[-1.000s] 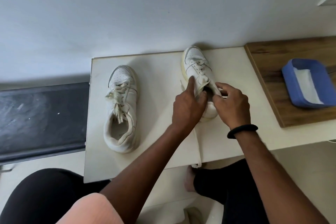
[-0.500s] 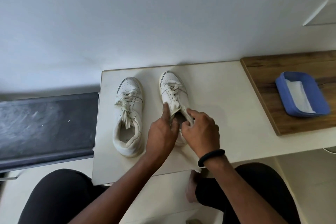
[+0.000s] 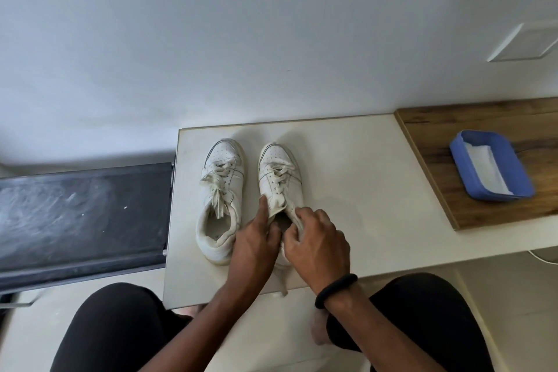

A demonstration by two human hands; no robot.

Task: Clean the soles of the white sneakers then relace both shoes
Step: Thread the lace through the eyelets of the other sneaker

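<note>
Left hand (image 3: 255, 248), forefinger straight on the tongue (image 3: 277, 199), and right hand (image 3: 320, 246), fingers curled, grip the 3 o'clock sneaker (image 3: 279, 166). Advisably, tension laces (image 3: 279, 183) evenly.

Bright, soft, even light; faint shadow just beyond my right hand (image 3: 317, 243); far edges bow, slightly soft.

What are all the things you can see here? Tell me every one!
tabletop: 1, cream, centre.
left sneaker: 1, white, on the tabletop.
right sneaker: 1, white, beside it, apart.
wooden board: 1, brown, right.
tray: 1, blue, on the wooden board.
sheet: 1, white, inside the tray.
black surface: 1, black, left of tabletop.
wristband: 1, black, right wrist.
left hand: 1, holds right sneaker's opening.
right hand: 1, grips it too.
</note>
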